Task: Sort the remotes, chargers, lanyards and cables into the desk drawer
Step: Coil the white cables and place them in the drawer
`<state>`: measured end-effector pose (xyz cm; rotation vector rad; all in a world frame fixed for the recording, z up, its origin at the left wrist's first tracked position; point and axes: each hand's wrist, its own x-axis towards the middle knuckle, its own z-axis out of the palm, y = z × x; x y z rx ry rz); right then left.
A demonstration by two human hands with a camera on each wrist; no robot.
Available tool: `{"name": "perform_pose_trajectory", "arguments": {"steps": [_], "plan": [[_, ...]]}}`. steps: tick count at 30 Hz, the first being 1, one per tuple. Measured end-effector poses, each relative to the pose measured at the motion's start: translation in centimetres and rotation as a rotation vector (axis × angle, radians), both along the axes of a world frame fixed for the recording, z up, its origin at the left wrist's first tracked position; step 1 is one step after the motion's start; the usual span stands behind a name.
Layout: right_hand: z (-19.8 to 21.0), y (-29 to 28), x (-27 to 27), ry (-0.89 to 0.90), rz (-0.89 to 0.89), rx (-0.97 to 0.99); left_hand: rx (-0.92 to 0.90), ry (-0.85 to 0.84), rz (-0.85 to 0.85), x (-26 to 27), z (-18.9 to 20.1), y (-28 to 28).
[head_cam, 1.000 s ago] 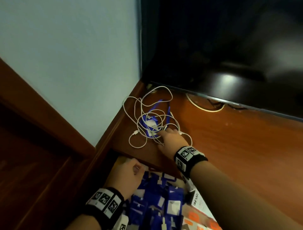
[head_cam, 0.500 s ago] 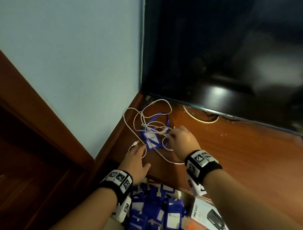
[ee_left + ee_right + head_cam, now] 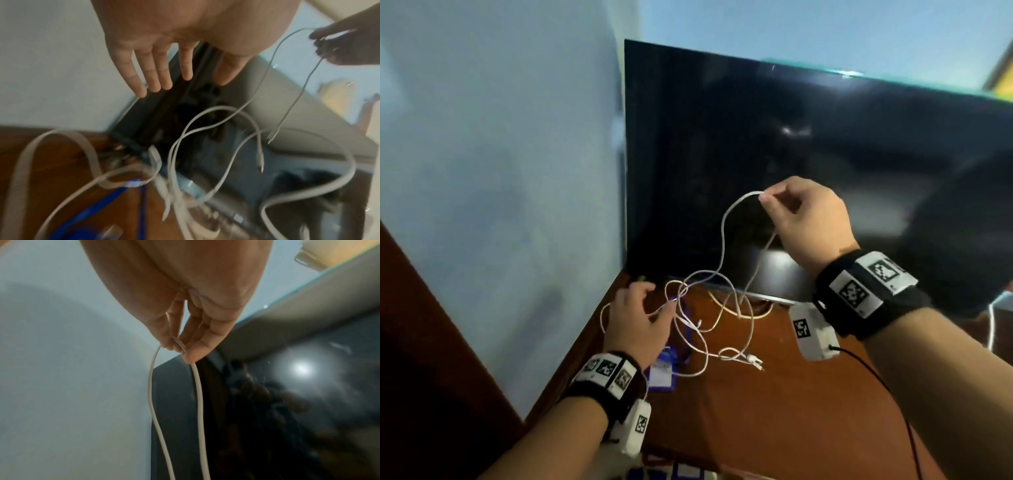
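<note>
My right hand point(image 3: 804, 219) is raised in front of the dark screen and pinches a loop of thin white cable point(image 3: 723, 236) between thumb and fingers point(image 3: 193, 350). The cable hangs down into a tangle point(image 3: 695, 325) of white cables over the wooden desk point(image 3: 774, 411). Blue lanyards with a card holder point(image 3: 662, 373) lie under the tangle near the wall. My left hand point(image 3: 637, 322) hovers low over the tangle with straight spread fingers point(image 3: 152, 71), holding nothing. Loose cable ends with plugs point(image 3: 261, 160) dangle in the left wrist view.
A large black TV point(image 3: 808, 164) stands at the back of the desk against a pale blue wall point(image 3: 500, 154). The desk's left edge meets the wall. Blue items point(image 3: 674, 472) in the drawer show at the bottom edge. A black wire point(image 3: 876, 377) runs from my right wrist device.
My right hand has lifted from the desk, pulling a cable loop up in front of the screen. My left hand moved from the drawer up to the tangle. The view tilted upward.
</note>
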<state>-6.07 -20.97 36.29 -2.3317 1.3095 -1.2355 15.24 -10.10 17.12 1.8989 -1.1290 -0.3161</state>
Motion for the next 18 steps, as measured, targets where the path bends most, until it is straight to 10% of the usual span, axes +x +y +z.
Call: {"name": "perform_pose_trajectory", "arguments": {"steps": [6,14,18], "plan": [[6.5,0.6,-2.0,-0.071,-0.015,-0.143,-0.096,-0.052,-0.429,-4.9,11.3,-5.7],[9.8,1.2,-8.3,-0.220,-0.126,-0.228,-0.007,-0.105,-0.378,-5.5,14.5,-9.3],[8.9,2.1,-9.3,-0.157,-0.092,-0.217,-0.106,0.042,-0.616,-8.8,15.9,-8.4]]}}
